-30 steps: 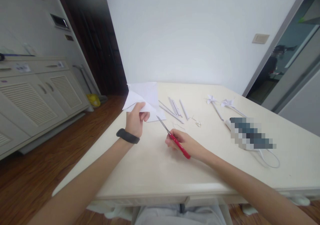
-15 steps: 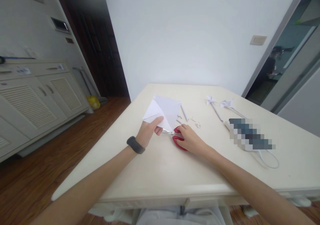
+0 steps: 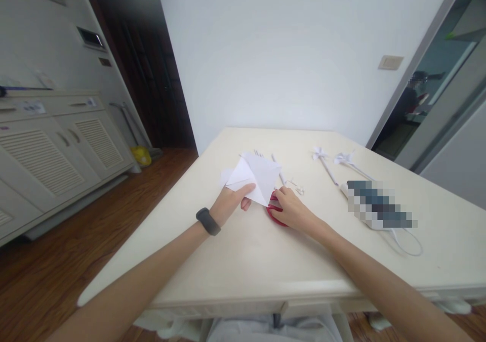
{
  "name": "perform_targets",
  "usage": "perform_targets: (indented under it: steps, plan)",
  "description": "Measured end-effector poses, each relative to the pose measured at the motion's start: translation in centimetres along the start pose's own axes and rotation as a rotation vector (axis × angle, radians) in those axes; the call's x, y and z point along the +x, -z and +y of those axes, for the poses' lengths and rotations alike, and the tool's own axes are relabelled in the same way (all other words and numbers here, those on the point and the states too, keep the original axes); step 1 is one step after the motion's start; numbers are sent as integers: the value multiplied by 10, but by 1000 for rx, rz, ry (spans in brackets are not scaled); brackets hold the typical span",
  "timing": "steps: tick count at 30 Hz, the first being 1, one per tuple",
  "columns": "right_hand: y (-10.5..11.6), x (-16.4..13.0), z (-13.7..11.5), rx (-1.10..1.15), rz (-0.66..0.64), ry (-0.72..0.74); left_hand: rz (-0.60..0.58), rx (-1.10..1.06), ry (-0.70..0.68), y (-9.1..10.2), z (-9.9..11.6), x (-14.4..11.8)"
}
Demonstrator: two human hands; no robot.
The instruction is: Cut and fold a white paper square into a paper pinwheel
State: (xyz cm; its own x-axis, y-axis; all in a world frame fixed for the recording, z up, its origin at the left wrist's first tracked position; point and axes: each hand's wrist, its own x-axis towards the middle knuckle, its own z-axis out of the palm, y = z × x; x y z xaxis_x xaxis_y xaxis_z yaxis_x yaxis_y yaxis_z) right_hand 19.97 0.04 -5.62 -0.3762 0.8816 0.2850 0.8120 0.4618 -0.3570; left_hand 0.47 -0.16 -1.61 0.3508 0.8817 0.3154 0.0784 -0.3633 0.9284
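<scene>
My left hand (image 3: 232, 200) pinches a creased sheet of white paper (image 3: 261, 171) between thumb and fingers, held above the table. A dark band circles that wrist. In my right hand (image 3: 289, 206) are the red handles of a pair of scissors (image 3: 276, 217). The scissors' blades are hidden by the paper's lower corner, so I cannot tell whether they touch it. Just beyond the paper lie a white paper tube (image 3: 279, 168) and some small white pieces (image 3: 299, 190).
Two white paper pinwheels (image 3: 321, 154) on sticks lie toward the back right of the cream table (image 3: 228, 271). A blurred-out device (image 3: 381, 205) with a white cord is at the right. A wall rises behind the table; a louvred cabinet (image 3: 61, 144) stands left. A person (image 3: 412, 96) is far right.
My left hand and the paper have shifted right and slightly toward me. The scissors' blades, visible before, are now covered by the paper. My right hand has moved slightly right.
</scene>
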Motion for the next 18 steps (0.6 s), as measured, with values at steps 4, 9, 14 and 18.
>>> perform_targets:
  steps: [4,9,14,18]
  plan:
    - [4,0,-2,-14,4,6,16,9,-5,0,1,0]
    - [6,-1,-6,-51,15,28,28,-14,1,-1,2,0]
    - [2,0,-7,-241,94,75,48,8,8,-1,0,0]
    - [1,-1,-5,-266,86,101,32,53,-3,0,-3,0]
